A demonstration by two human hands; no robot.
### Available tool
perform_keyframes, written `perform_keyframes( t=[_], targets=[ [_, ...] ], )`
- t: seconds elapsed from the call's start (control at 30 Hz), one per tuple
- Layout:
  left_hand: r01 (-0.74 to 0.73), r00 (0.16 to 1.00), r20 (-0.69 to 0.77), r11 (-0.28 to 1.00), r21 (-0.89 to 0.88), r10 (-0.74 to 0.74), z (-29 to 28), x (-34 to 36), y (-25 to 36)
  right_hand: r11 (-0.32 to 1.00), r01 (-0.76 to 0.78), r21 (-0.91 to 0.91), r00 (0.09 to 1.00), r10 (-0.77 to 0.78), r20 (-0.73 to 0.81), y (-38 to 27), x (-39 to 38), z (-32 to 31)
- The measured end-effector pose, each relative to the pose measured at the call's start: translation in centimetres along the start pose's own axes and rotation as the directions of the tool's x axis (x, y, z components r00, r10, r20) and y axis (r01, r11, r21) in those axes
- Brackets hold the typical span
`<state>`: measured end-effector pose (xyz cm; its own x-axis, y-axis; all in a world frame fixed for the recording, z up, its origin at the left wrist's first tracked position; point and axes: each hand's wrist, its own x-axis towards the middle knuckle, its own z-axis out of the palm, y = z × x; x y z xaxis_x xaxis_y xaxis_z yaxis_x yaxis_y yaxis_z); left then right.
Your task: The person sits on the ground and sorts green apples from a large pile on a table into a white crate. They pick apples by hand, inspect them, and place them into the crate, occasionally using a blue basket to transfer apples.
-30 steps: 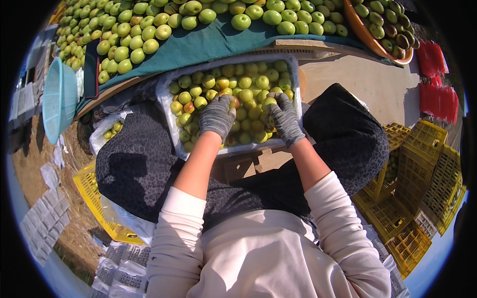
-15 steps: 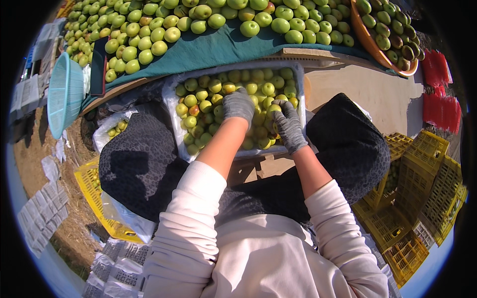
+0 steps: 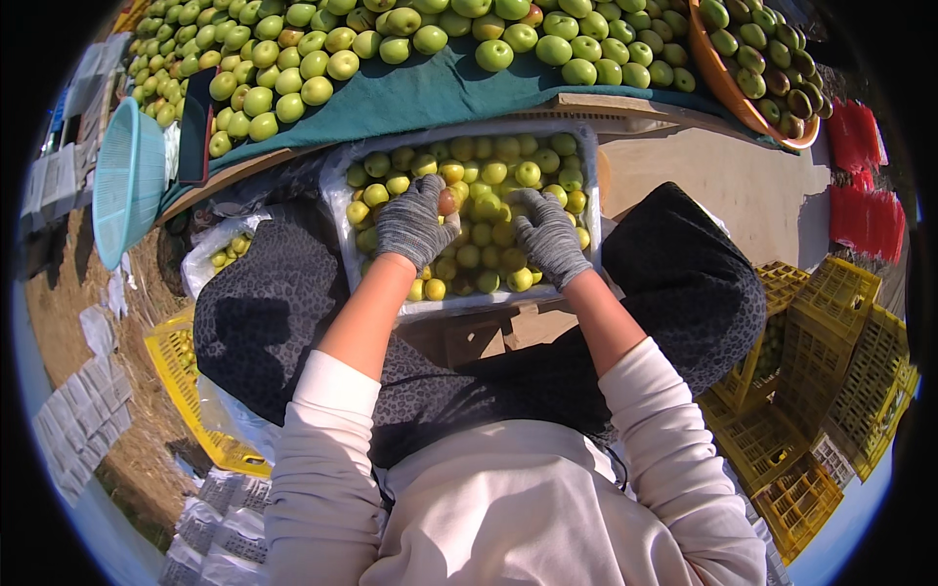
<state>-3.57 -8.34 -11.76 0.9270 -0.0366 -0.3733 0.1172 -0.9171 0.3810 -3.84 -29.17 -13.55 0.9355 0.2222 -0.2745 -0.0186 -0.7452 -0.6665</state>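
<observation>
A lined crate [image 3: 332,195] of small green-yellow jujubes [image 3: 489,256] sits in front of me, between my knees. My left hand [image 3: 415,227], in a grey knit glove, is over the crate's left half. Its thumb and fingers are closed round a reddish-brown jujube [image 3: 447,201]. Above the right half is my right hand [image 3: 553,237], gloved alike, with its thumb and fingers apart and pointing inward over the fruit. No jujube shows in its grip. Some fruit between the hands is smeared by motion.
Beyond the crate, a table with green cloth [image 3: 430,93] bears many larger green jujubes [image 3: 493,55]. An orange basket [image 3: 699,49] of darker fruit stands far right, a blue basket [image 3: 127,186] at left. Yellow crates [image 3: 782,430] are stacked at right; another yellow crate [image 3: 195,391] lies left.
My left hand has drawn back leftward from the crate's middle and now grips a reddish jujube. My right hand has shifted slightly left; the green jujube at its fingers no longer shows there.
</observation>
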Motion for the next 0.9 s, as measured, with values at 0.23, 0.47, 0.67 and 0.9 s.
perform_keyframes(
  t=[0.23, 0.47, 0.67, 0.9],
  targets=[
    [0.087, 0.978, -0.146, 0.929, -0.36, -0.148, 1.1, -1.1, -2.3, 0.897, -0.1, -0.431, 0.924, 0.244, 0.293, -5.0, 2.3, 0.6],
    [0.095, 0.985, -0.106, 0.946, -0.311, -0.133, 2.3, -1.2, -2.7, 0.952, 0.031, -0.306, 0.951, 0.066, 0.301, -2.9, 2.7, 0.9],
    [0.099, 0.986, -0.085, 0.916, -0.389, -0.143, 3.3, -1.3, -1.5, 0.994, 0.043, -0.1, 0.999, -0.04, 0.031, 0.4, 2.2, 1.2],
    [0.113, 0.994, 0.023, 0.971, -0.21, -0.111, 4.2, -3.5, 1.1, 0.938, 0.162, -0.305, 0.986, -0.148, 0.072, -0.5, 2.9, 2.8]
  ],
)
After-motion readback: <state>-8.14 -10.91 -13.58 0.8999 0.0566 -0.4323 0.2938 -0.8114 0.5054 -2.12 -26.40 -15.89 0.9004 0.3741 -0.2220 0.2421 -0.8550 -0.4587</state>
